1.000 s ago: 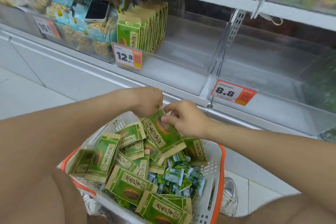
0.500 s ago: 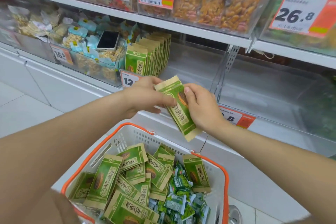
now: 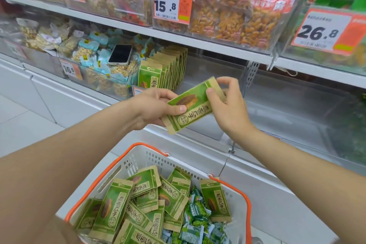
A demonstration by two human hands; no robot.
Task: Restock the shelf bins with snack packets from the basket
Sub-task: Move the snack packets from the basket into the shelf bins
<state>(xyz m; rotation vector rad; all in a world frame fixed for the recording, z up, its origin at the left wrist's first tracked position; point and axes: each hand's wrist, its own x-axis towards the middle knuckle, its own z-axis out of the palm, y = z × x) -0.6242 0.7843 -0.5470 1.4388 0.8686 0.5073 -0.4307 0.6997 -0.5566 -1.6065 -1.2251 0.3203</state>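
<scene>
Both hands pinch one green sunflower-seed packet (image 3: 193, 106) above the white basket (image 3: 150, 161), left hand (image 3: 156, 108) low, right hand (image 3: 227, 105) apparently gripping its upper edge.

The basket (image 3: 142, 161) is cut off below; the left hand (image 3: 152, 109) half-hides a price tag (image 3: 136, 90).

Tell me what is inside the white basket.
The basket holds a loose pile of large green packets, with small green wrapped snacks heaped toward its right side. The basket floor and anything beneath the pile are covered.
</scene>
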